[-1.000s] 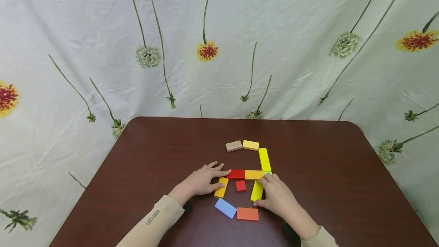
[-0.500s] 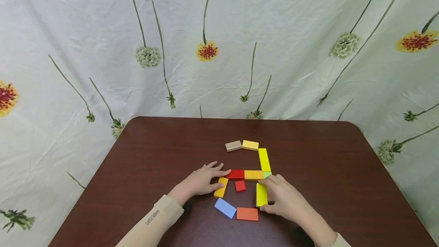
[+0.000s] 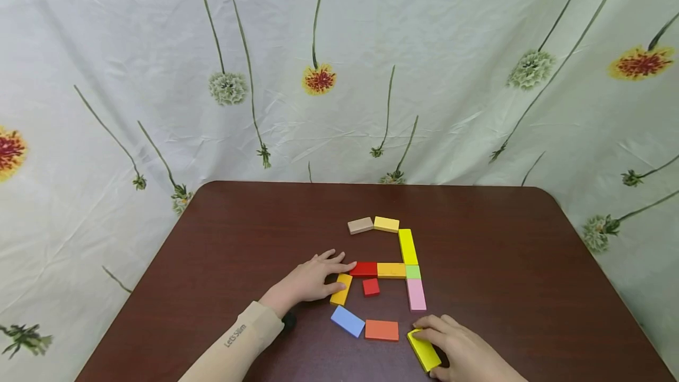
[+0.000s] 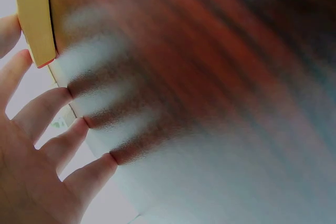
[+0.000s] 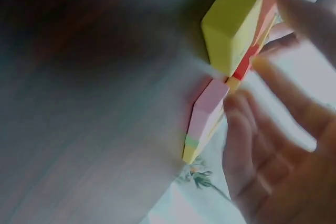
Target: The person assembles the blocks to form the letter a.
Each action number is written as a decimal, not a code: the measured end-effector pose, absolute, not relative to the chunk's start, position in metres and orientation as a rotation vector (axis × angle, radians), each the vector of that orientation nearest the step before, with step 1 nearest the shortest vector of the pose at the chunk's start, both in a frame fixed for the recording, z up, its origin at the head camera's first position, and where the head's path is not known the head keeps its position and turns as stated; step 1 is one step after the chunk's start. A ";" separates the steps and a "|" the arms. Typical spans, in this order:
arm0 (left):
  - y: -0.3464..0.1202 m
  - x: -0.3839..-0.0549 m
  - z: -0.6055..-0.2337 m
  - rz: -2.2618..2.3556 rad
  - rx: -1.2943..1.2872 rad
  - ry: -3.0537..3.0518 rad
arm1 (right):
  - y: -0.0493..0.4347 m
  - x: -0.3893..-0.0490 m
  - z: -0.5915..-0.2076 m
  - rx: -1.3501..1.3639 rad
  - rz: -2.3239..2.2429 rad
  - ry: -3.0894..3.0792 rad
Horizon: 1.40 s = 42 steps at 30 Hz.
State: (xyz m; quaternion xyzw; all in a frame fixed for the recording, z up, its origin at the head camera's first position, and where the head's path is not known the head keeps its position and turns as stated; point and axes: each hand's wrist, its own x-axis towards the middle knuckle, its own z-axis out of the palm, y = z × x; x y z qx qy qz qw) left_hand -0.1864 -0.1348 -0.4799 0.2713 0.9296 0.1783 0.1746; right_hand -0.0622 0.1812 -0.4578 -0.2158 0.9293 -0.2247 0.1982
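A yellow block (image 3: 424, 351) lies near the table's front, pinched at its ends between the thumb and fingers of my right hand (image 3: 467, 349). In the right wrist view the yellow block (image 5: 233, 22) sits between thumb and index finger. My left hand (image 3: 313, 279) rests with fingers spread on the table. Its thumb touches an orange-yellow block (image 3: 341, 290), and its index fingertip meets the end of a red block (image 3: 363, 269). Right of that runs an orange block (image 3: 391, 270), then a green block (image 3: 412, 272) with a pink block (image 3: 416, 295) below it.
A small red block (image 3: 371, 287), a blue block (image 3: 347, 320) and an orange-red block (image 3: 382, 330) lie nearer the front. Behind stand a tan block (image 3: 361, 226), a pale yellow block (image 3: 386, 224) and a bright yellow block (image 3: 407, 246). A flowered cloth (image 3: 456, 93) hangs beyond the dark table (image 3: 254, 217).
My right hand has drawn the yellow block away from beside the green block, toward the front right. The pink block now shows fully. My left hand has stayed put.
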 end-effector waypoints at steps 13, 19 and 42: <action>-0.135 -0.185 -0.477 0.509 0.773 2.642 | 0.164 -0.058 -0.462 -0.250 -0.643 2.762; -0.135 -0.184 -0.477 0.514 0.773 2.637 | 0.163 -0.061 -0.461 -0.235 -0.620 2.784; -0.136 -0.185 -0.476 0.529 0.812 2.645 | 0.061 -0.087 -0.460 -0.821 -0.516 3.064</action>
